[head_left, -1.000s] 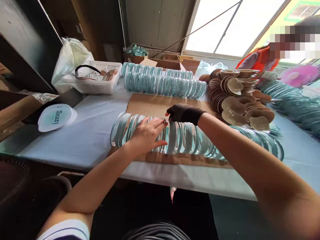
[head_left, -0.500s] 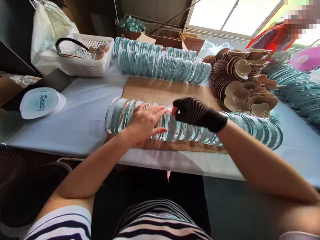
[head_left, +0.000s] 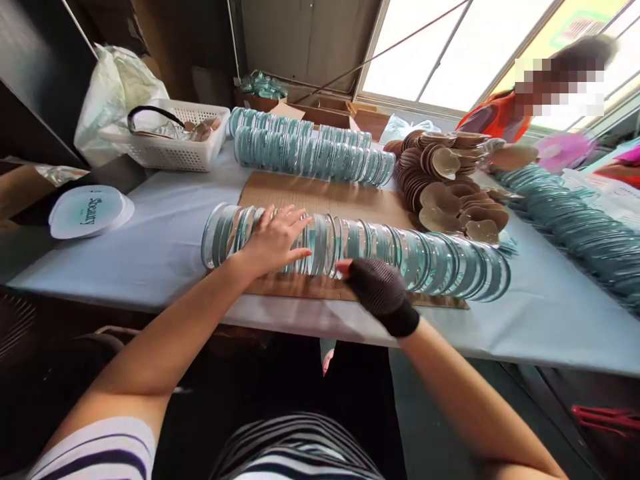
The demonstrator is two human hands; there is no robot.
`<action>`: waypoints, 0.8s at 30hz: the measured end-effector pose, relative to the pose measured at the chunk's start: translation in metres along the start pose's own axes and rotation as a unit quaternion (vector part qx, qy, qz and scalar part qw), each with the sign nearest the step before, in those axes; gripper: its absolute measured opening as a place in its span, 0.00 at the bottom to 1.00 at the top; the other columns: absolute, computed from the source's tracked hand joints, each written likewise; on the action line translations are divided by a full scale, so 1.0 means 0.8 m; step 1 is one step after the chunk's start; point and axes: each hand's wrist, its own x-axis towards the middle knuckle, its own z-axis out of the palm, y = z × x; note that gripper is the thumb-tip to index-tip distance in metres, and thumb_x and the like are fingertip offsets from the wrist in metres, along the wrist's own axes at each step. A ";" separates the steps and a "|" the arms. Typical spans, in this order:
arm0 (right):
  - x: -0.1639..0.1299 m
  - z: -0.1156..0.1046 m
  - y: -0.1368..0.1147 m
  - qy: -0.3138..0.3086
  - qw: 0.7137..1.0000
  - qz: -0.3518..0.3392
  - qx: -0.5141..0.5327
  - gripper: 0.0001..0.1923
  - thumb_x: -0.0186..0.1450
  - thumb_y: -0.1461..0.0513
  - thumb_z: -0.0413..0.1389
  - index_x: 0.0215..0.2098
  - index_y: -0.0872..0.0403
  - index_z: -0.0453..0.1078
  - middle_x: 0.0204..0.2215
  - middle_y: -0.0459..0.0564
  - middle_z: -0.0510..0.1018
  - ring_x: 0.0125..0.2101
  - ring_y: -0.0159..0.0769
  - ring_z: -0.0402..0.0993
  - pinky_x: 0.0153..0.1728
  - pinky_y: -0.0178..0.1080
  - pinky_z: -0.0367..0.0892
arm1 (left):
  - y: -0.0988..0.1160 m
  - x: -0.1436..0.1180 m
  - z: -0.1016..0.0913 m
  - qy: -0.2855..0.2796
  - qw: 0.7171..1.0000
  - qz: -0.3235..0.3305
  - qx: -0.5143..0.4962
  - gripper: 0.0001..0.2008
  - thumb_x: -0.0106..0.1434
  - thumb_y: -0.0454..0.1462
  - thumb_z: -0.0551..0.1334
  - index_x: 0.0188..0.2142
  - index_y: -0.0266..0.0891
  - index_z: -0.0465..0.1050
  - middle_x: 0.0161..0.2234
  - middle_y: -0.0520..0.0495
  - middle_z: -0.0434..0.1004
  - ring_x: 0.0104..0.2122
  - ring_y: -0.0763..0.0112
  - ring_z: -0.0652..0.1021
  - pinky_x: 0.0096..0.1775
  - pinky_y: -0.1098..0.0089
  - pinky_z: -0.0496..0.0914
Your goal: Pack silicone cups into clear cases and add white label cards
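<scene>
A long row of clear round lids with teal rims (head_left: 410, 257) lies on edge along a cardboard sheet (head_left: 320, 197) on the table. My left hand (head_left: 273, 240), bare, rests flat with spread fingers on top of the row's left part. My right hand (head_left: 375, 290), in a black mesh glove, sits low at the near side of the row by the cardboard's front edge, fingers curled; I cannot tell whether it grips a lid.
A second double row of teal lids (head_left: 310, 150) lies behind. A pile of tan heart-shaped pieces (head_left: 450, 183) sits right of it. A white basket (head_left: 170, 143), a white plastic bag (head_left: 115, 90) and a stack of printed labels (head_left: 90, 210) are at left. A person in orange (head_left: 493, 113) stands far right.
My right hand has come down from the top of the lid row to its near side by the table edge. My left hand stayed on the row.
</scene>
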 end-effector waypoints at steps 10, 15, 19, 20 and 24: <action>0.208 -0.027 0.118 -0.298 0.955 0.013 -0.008 0.23 0.61 0.66 0.57 0.54 0.56 0.73 0.41 0.51 0.82 0.36 0.32 0.77 0.38 0.32 0.67 | 0.057 0.053 0.034 -0.005 0.999 0.028 -0.028 0.33 0.65 0.54 0.58 0.64 0.40 0.62 0.64 0.39 0.63 0.63 0.53 0.66 0.64 0.47 0.54; 0.238 -0.015 0.122 -0.418 0.902 0.024 0.102 0.25 0.56 0.66 0.60 0.53 0.59 0.73 0.23 0.42 0.75 0.20 0.25 0.63 0.27 0.32 0.63 | 0.048 0.053 0.034 -0.008 0.999 0.038 -0.035 0.31 0.64 0.54 0.59 0.62 0.43 0.63 0.64 0.40 0.64 0.63 0.53 0.66 0.64 0.48 0.53; 0.237 -0.024 0.113 -0.437 0.892 0.010 0.111 0.25 0.57 0.68 0.58 0.54 0.58 0.72 0.23 0.41 0.75 0.20 0.24 0.63 0.28 0.32 0.63 | 0.046 0.055 0.031 -0.018 0.998 0.043 -0.041 0.32 0.64 0.54 0.59 0.61 0.42 0.62 0.63 0.41 0.65 0.63 0.54 0.65 0.63 0.48 0.53; 0.234 -0.027 0.108 -0.424 0.901 -0.005 0.094 0.25 0.56 0.69 0.58 0.53 0.58 0.72 0.24 0.42 0.76 0.21 0.25 0.64 0.29 0.32 0.63 | 0.047 0.056 0.031 -0.019 0.998 0.042 -0.042 0.32 0.63 0.54 0.60 0.61 0.41 0.62 0.63 0.40 0.66 0.62 0.54 0.66 0.63 0.49 0.54; 0.219 -0.037 0.092 -0.349 0.933 -0.081 0.043 0.22 0.54 0.72 0.57 0.48 0.59 0.76 0.33 0.46 0.81 0.30 0.29 0.71 0.35 0.34 0.64 | 0.048 0.057 0.030 -0.027 0.998 0.041 -0.043 0.32 0.63 0.54 0.61 0.61 0.41 0.62 0.61 0.41 0.69 0.61 0.55 0.67 0.63 0.49 0.54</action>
